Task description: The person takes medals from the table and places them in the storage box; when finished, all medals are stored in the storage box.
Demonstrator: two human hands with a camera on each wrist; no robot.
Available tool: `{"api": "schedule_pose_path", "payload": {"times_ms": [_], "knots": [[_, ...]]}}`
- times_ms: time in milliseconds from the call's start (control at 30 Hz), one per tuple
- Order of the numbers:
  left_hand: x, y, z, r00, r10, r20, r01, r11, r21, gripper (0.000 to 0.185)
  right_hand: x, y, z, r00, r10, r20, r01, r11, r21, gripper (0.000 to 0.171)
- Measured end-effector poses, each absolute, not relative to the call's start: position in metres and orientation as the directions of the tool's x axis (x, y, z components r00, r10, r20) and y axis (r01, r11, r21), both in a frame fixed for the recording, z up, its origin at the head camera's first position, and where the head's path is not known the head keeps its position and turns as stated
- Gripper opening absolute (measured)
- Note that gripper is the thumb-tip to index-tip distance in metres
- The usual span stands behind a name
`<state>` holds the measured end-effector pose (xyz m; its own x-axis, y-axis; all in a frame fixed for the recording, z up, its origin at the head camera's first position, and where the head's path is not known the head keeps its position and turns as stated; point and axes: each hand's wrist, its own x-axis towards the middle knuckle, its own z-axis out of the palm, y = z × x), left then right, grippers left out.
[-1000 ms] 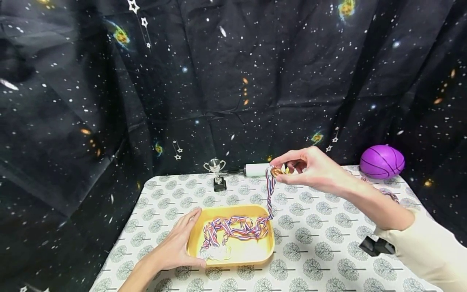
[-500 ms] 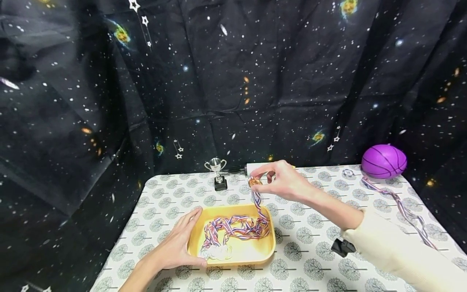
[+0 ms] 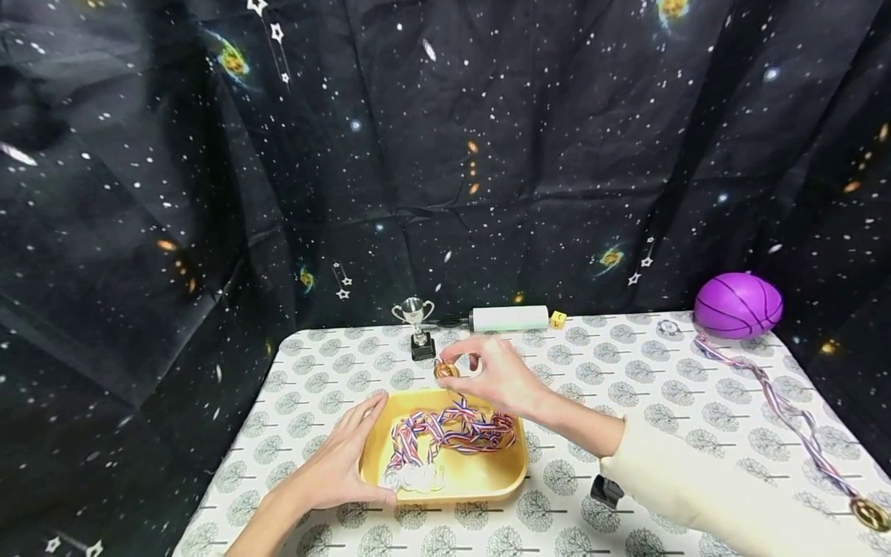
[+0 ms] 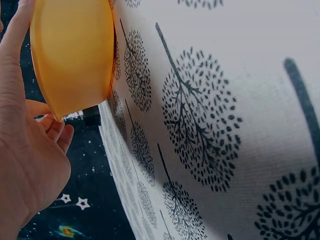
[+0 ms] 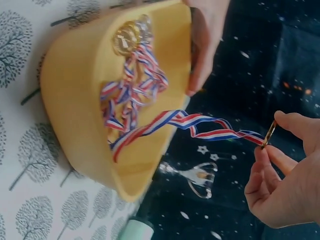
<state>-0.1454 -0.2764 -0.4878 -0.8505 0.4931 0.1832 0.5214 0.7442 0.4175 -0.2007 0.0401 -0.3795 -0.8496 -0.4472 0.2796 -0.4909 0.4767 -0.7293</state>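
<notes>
The right hand pinched a gold medal between thumb and fingers, holding it just above the far rim of the yellow tray. Its striped ribbon trailed down into the tray, where more ribbons and pale medals lay heaped; how many was hard to make out. The left hand lay flat, fingers straight, against the tray's left wall on the worktop. The left wrist view showed only the tray's outer wall, its contents hidden.
</notes>
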Motion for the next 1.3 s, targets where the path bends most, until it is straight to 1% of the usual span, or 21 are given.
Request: {"api": "schedule_pose_path", "payload": {"times_ms": [100, 267, 367, 567, 733, 900, 1000, 1067, 1133, 1233, 1300], "knots": [[-0.146, -0.277, -0.487, -0.852, 0.491, 0.182, 0.519, 0.744, 0.421, 0.15, -0.201, 0.034, -0.389, -0.851, -0.443, 0.281, -0.494, 0.496, -0.714, 0.033], [-0.146, -0.277, -0.488, -0.853, 0.489, 0.18, 0.517, 0.745, 0.422, 0.149, -0.203, 0.028, -0.406, -0.881, -0.421, 0.216, -0.435, 0.539, -0.722, 0.033], [-0.147, -0.277, -0.488, -0.852, 0.491, 0.181, 0.518, 0.744, 0.422, 0.149, -0.206, 0.027, -0.413, -0.886, -0.411, 0.216, -0.429, 0.547, -0.719, 0.034], [-0.147, -0.277, -0.488, -0.852, 0.49, 0.186, 0.52, 0.741, 0.425, 0.149, -0.211, 0.023, -0.422, -0.862, -0.42, 0.284, -0.49, 0.546, -0.679, 0.036], [-0.147, -0.276, -0.487, -0.849, 0.494, 0.188, 0.524, 0.74, 0.422, 0.148, -0.204, 0.02, -0.439, -0.846, -0.477, 0.24, -0.5, 0.55, -0.669, 0.036], [-0.146, -0.275, -0.487, -0.848, 0.495, 0.187, 0.525, 0.738, 0.425, 0.148, -0.193, 0.018, -0.463, -0.823, -0.521, 0.227, -0.535, 0.577, -0.617, 0.038], [-0.145, -0.275, -0.487, -0.85, 0.494, 0.185, 0.522, 0.74, 0.424, 0.148, -0.185, 0.019, -0.474, -0.807, -0.545, 0.227, -0.566, 0.603, -0.562, 0.04], [-0.145, -0.276, -0.487, -0.851, 0.492, 0.185, 0.521, 0.74, 0.426, 0.148, -0.179, 0.02, -0.481, -0.798, -0.566, 0.207, -0.57, 0.599, -0.562, 0.041], [-0.145, -0.276, -0.488, -0.853, 0.49, 0.181, 0.517, 0.743, 0.426, 0.148, -0.174, 0.021, -0.486, -0.791, -0.58, 0.195, -0.581, 0.611, -0.539, 0.04], [-0.144, -0.276, -0.487, -0.856, 0.486, 0.174, 0.511, 0.746, 0.427, 0.149, -0.168, 0.022, -0.491, -0.783, -0.599, 0.167, -0.582, 0.611, -0.537, 0.038], [-0.144, -0.276, -0.487, -0.859, 0.483, 0.167, 0.505, 0.75, 0.426, 0.15, -0.165, 0.022, -0.494, -0.778, -0.606, 0.165, -0.593, 0.623, -0.51, 0.036]]}}
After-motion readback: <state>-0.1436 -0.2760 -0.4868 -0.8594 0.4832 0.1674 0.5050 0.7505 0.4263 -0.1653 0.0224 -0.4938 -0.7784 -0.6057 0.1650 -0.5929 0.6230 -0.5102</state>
